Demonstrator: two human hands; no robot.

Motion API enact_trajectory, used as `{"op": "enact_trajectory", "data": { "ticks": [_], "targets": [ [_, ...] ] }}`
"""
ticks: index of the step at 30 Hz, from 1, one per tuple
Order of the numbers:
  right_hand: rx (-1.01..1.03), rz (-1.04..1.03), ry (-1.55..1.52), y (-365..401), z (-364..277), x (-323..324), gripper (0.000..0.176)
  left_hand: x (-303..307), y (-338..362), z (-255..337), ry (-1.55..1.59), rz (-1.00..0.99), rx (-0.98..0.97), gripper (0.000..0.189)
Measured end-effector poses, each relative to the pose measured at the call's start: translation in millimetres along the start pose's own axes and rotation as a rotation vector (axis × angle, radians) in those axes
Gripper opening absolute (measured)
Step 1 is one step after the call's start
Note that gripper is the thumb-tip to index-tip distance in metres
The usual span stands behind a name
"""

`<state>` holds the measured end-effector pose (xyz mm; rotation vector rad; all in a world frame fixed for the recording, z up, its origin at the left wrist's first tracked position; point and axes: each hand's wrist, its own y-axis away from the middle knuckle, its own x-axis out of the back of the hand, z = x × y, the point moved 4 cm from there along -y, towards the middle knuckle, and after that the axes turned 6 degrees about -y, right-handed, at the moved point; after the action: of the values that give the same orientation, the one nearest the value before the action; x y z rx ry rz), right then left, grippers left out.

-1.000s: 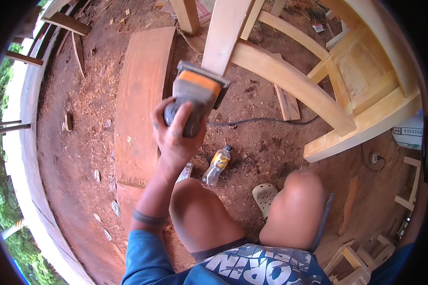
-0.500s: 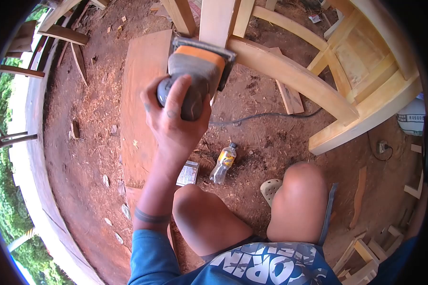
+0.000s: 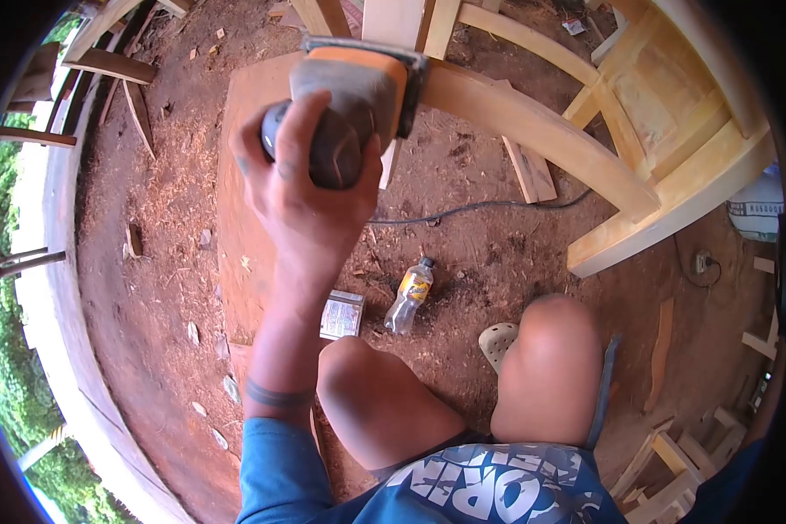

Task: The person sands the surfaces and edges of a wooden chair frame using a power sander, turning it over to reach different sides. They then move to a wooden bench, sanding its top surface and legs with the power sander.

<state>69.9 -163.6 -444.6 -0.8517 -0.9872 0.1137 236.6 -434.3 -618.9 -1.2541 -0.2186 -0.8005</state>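
Observation:
My left hand (image 3: 301,188) is wrapped over the rounded dark grip of an electric sander (image 3: 349,83) with a grey and orange body. Its flat pad faces away from me, up against the pale wooden frame, where an upright post (image 3: 396,22) meets a curved rail (image 3: 541,131). The pad's contact with the wood is partly hidden behind the tool. At the right edge a bit of my right sleeve (image 3: 729,472) shows, but the right hand itself is out of view.
Below the sander, a plastic bottle (image 3: 409,297) and a small tin (image 3: 341,314) are on the dirt floor. A black cord (image 3: 489,208) crosses the ground. A reddish board (image 3: 253,175) lies at left; a socket (image 3: 702,262) and wood offcuts (image 3: 672,458) are at right.
My left hand and the sander have shifted a little up and to the left along the wooden frame. The grip on the sander is unchanged.

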Motion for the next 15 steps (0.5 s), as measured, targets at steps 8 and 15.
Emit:
{"op": "enact_trajectory", "data": {
  "ticks": [8,15],
  "targets": [
    [-0.069,-0.102,0.044,-1.7,21.5,-9.7,0.051,-11.2,121.4,-43.5,0.007,-0.117,-0.074,0.072],
    [-0.073,-0.131,0.055,0.7,23.1,-9.0,0.051,-9.3,72.2,-13.4,0.002,-0.079,-0.043,0.067]
  ]
}}
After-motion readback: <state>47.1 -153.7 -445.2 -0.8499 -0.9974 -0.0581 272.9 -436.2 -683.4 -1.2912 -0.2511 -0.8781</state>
